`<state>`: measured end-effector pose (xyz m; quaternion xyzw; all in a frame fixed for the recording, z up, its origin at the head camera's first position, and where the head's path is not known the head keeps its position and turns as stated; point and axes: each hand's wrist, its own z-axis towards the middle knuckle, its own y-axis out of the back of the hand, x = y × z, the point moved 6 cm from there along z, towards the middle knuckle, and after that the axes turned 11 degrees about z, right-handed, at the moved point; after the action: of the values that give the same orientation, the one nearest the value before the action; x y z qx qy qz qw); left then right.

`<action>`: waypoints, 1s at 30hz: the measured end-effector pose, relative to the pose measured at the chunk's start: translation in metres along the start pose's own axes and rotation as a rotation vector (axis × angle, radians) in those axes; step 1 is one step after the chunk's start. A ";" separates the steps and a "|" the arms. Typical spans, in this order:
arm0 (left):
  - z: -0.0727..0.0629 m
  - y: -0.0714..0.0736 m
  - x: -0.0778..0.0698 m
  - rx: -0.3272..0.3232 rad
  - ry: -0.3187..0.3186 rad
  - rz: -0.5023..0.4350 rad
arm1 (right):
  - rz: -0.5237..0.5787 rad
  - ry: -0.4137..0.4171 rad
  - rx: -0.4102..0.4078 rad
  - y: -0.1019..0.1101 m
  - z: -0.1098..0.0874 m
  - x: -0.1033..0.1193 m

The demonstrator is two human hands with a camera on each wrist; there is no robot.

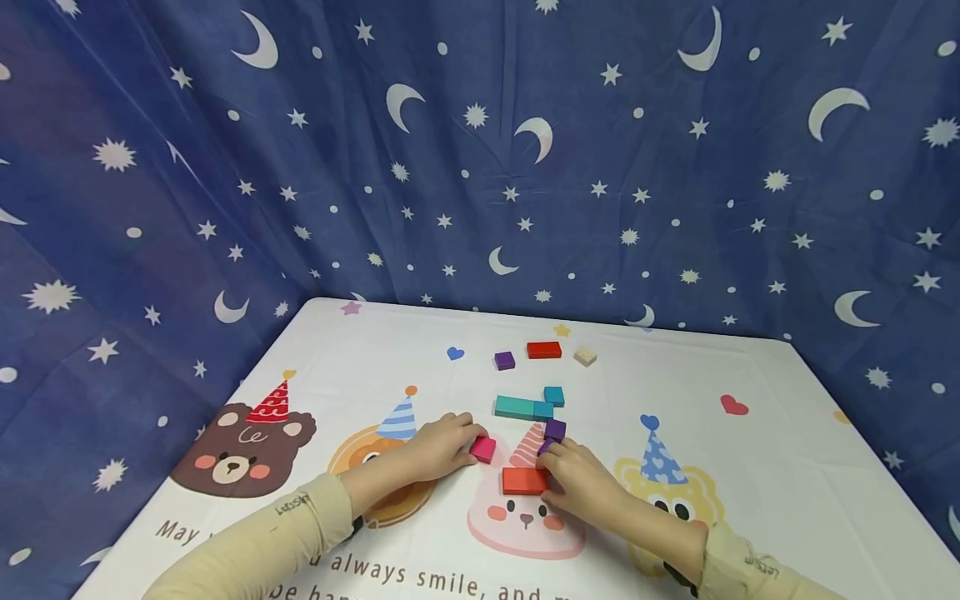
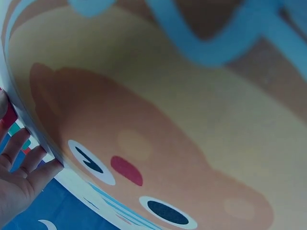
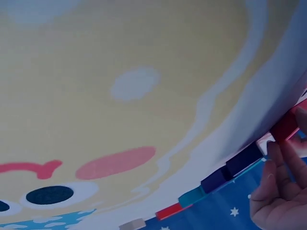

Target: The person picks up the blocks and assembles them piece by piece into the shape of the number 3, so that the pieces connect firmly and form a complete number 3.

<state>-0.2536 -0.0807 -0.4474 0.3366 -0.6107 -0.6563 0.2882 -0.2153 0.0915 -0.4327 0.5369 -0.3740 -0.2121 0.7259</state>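
My left hand [image 1: 444, 446] rests on the printed cloth and pinches a small pink block [image 1: 483, 450] at its fingertips. In the left wrist view, that block [image 2: 8, 117] shows between thumb and finger at the left edge. My right hand [image 1: 581, 483] grips the right end of a long red block [image 1: 522, 481] between thumb and fingers. The right wrist view catches this red block [image 3: 285, 125] at its right edge. Just beyond the right fingers lie two purple blocks, the farther one [image 1: 555, 430] in full sight and the nearer one [image 1: 545, 447] partly covered by a finger.
Behind the hands, a long teal block [image 1: 514, 407] touches a blue block [image 1: 543, 410], with another blue block [image 1: 553, 396] behind. Farther back lie a purple block [image 1: 505, 361], a red block [image 1: 543, 350] and a cream block [image 1: 585, 357]. A starry curtain [image 1: 480, 208] hangs behind the table.
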 end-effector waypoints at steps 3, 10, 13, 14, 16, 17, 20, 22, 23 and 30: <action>0.001 -0.001 0.000 -0.001 -0.002 0.002 | 0.058 -0.040 -0.013 0.000 -0.001 -0.002; 0.001 -0.002 0.002 0.004 0.009 0.003 | 0.079 -0.066 -0.027 0.000 0.001 -0.005; 0.001 -0.002 0.003 0.005 0.012 -0.002 | 0.071 -0.049 -0.020 0.000 0.003 -0.006; 0.001 -0.002 0.003 0.002 0.010 -0.004 | 0.070 -0.042 -0.018 0.000 0.003 -0.006; 0.000 -0.001 0.003 -0.003 0.007 -0.005 | 0.070 -0.032 -0.018 0.000 0.005 -0.006; -0.001 -0.001 0.003 -0.003 0.005 -0.002 | 0.071 -0.026 -0.021 0.000 0.006 -0.006; -0.002 0.000 0.004 -0.007 -0.003 0.007 | 0.080 -0.018 -0.030 0.001 0.010 -0.005; -0.002 0.001 0.005 -0.010 -0.009 0.008 | 0.089 -0.015 -0.041 0.002 0.013 -0.005; -0.002 0.001 0.006 -0.010 -0.012 0.010 | 0.093 -0.016 -0.044 0.002 0.014 -0.005; -0.002 0.003 0.008 0.000 -0.055 0.014 | 0.091 -0.032 -0.058 0.003 0.025 -0.007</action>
<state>-0.2568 -0.0888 -0.4451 0.3140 -0.6209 -0.6632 0.2758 -0.2395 0.0821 -0.4283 0.4947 -0.4031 -0.1983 0.7439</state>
